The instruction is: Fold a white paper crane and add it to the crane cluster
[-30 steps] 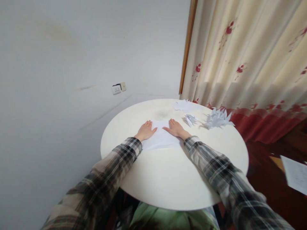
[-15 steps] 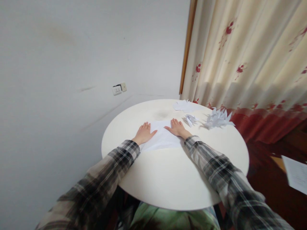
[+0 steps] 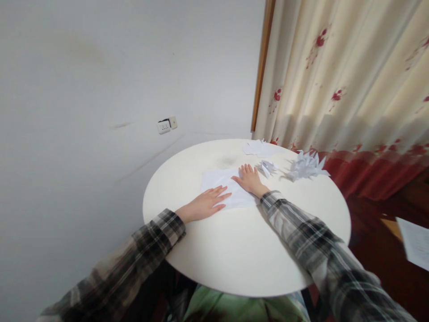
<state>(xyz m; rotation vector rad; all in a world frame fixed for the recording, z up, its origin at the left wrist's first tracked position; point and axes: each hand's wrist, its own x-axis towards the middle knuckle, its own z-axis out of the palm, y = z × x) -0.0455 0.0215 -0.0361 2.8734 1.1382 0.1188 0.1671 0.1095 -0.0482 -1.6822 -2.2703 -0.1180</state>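
Observation:
A white sheet of paper [image 3: 217, 178] lies flat on the round white table [image 3: 234, 250]. My left hand [image 3: 205, 203] rests on the sheet's near left part, fingers spread and pointing to the right. On its right side lies my right hand [image 3: 250, 180], palm down with the fingers apart. Just beyond the right hand sits a small folded paper piece [image 3: 267, 167]. Neither hand grips anything; the palms hide parts of the sheet.
A pile of spiky folded paper [image 3: 306, 165] stands at the table's right. Flat white papers [image 3: 258, 147] lie at the far edge. A wall with a socket [image 3: 164, 127] borders the left, a curtain [image 3: 321, 89] the right. Another sheet [image 3: 414, 241] is low at far right.
My left hand has moved from the sheet's left edge toward me, onto its near part, and turned to point right. The right hand has stayed almost in place.

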